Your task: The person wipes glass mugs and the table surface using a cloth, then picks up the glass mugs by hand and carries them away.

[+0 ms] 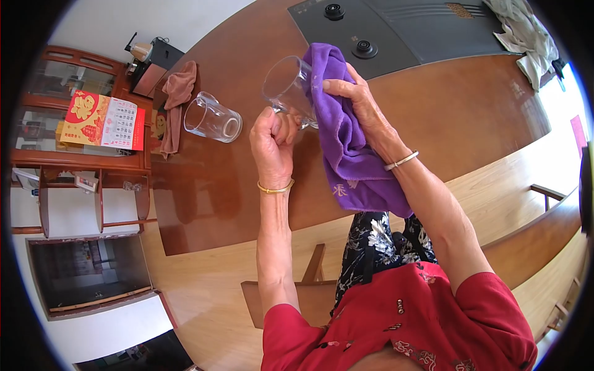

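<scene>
A clear glass mug is held up over the brown table, its mouth tilted toward the upper left. My left hand is closed round its handle, which the fingers largely hide. With my right hand I grip a purple towel pressed against the mug's base end. The towel hangs down past my right wrist toward my lap and hides part of the mug. Left of my left hand, a second clear glass mug lies on its side on the table.
The brown table carries a black stove panel at the far side. A brownish-pink cloth lies beyond the second mug, and a pale cloth sits at the far right. A wooden bench is at the right.
</scene>
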The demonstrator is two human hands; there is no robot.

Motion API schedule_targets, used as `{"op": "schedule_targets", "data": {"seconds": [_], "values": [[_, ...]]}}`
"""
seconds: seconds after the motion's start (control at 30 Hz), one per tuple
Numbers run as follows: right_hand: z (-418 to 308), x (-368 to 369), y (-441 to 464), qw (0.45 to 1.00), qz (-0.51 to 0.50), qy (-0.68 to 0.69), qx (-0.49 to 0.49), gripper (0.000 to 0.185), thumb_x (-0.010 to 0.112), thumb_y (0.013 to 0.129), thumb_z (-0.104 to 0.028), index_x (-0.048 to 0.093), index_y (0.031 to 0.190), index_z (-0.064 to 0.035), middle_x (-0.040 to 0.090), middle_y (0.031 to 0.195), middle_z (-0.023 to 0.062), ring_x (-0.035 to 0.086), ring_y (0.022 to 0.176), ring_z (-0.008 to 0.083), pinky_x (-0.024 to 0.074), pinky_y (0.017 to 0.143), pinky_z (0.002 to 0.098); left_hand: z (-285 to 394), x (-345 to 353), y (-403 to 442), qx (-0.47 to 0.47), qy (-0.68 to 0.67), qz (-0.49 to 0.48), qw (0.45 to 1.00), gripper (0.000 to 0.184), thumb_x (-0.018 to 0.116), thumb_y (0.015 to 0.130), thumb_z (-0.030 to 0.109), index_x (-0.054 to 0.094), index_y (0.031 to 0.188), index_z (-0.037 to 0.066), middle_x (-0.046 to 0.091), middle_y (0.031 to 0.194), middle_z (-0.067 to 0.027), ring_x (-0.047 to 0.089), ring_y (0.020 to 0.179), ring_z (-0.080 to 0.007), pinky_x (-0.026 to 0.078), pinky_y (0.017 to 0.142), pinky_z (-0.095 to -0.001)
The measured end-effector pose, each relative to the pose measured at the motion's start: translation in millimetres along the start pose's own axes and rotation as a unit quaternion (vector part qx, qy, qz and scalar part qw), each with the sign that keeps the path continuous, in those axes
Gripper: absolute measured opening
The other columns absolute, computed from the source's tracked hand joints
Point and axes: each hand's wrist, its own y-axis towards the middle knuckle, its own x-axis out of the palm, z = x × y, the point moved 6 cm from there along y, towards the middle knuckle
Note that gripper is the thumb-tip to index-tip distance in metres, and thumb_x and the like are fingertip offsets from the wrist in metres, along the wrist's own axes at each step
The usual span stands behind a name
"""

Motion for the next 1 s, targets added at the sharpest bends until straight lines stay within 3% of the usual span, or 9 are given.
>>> {"op": "schedule_targets", "data": {"seconds": [0.33, 0.53, 0.7, 0.83, 0.9, 1.0], "values": [[-4, 2, -4, 1.000, 0.006, -0.010, 0.007, 0.049, 0.071, 0.073, -0.022, 0.053, 0.113, 0.0001, 0.059, 0.092, 0.0080, 0.060, 0.075, 0.0127, 0.0513, 0.066, 0.0250, 3, 6, -2, 0.026, 0.080, -0.015, 0.996, 0.045, 0.047, 0.094, 0.027, 0.022, 0.059, 0.014, 0.021, 0.050, 0.0016, 0.024, 0.049, -0.0116, 0.044, 0.077, -0.0361], [3, -15, 0, 0.997, 0.058, -0.046, 0.015, 0.039, 0.066, 0.076, -0.020, 0.056, 0.109, -0.0013, 0.061, 0.085, 0.0046, 0.058, 0.069, 0.0099, 0.0494, 0.062, 0.0236, 0, 1, -1, 0.047, 0.023, -0.022, 0.998, 0.042, 0.050, 0.093, 0.024, 0.029, 0.058, 0.013, 0.023, 0.051, 0.0029, 0.026, 0.047, -0.0110, 0.040, 0.062, -0.0295], [4, -14, 0, 0.996, 0.078, -0.031, 0.012, 0.041, 0.065, 0.081, -0.024, 0.055, 0.114, -0.0020, 0.062, 0.087, 0.0040, 0.058, 0.071, 0.0089, 0.0488, 0.064, 0.0226, -3, -3, 0, 0.038, 0.036, -0.018, 0.998, 0.043, 0.051, 0.092, 0.025, 0.028, 0.058, 0.013, 0.023, 0.052, 0.0032, 0.026, 0.047, -0.0108, 0.029, 0.051, -0.0269], [2, -3, -3, 0.999, 0.053, -0.003, -0.001, 0.050, 0.069, 0.081, -0.030, 0.053, 0.119, -0.0018, 0.061, 0.095, 0.0056, 0.059, 0.079, 0.0107, 0.0491, 0.071, 0.0237, -2, 0, 0, 0.032, 0.035, -0.012, 0.999, 0.043, 0.052, 0.092, 0.025, 0.028, 0.058, 0.013, 0.023, 0.052, 0.0031, 0.027, 0.048, -0.0107, 0.034, 0.054, -0.0277], [-4, 4, -5, 0.996, 0.016, -0.069, -0.051, 0.060, 0.074, 0.078, -0.034, 0.050, 0.123, -0.0017, 0.059, 0.102, 0.0072, 0.058, 0.087, 0.0130, 0.0485, 0.077, 0.0255, -1, 2, 0, 0.042, 0.026, -0.018, 0.999, 0.043, 0.052, 0.092, 0.026, 0.028, 0.058, 0.013, 0.023, 0.053, 0.0029, 0.028, 0.048, -0.0111, 0.039, 0.059, -0.0293], [-4, 6, -7, 0.995, 0.002, -0.086, -0.043, 0.064, 0.076, 0.076, -0.034, 0.049, 0.125, -0.0017, 0.059, 0.106, 0.0084, 0.058, 0.090, 0.0143, 0.0481, 0.080, 0.0272, -1, 0, -1, 0.030, 0.041, -0.015, 0.999, 0.043, 0.050, 0.093, 0.027, 0.028, 0.058, 0.013, 0.024, 0.053, 0.0028, 0.028, 0.049, -0.0115, 0.042, 0.064, -0.0312]]}}
